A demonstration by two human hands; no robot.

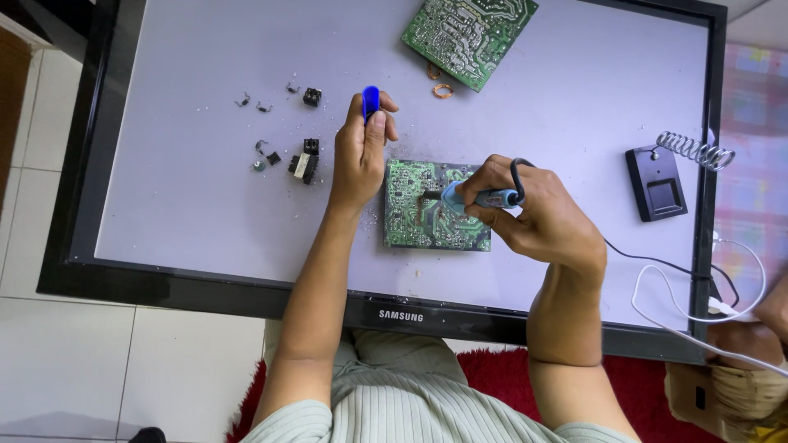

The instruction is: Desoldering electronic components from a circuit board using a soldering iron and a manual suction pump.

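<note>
A small green circuit board point(410, 221) lies on the pale panel of a flat screen point(205, 213) laid face up. My right hand point(533, 217) grips a blue soldering iron point(484, 197), its tip touching the board's middle. My left hand point(361, 152) rests at the board's left edge and holds a blue desoldering pump point(371, 100) upright in its fist.
A larger green circuit board point(468, 33) lies at the far edge with a copper coil point(443, 90) beside it. Several small black components point(304, 164) lie to the left. A black soldering stand with spring holder point(661, 180) sits on the right. Black and white cables point(673, 279) trail right.
</note>
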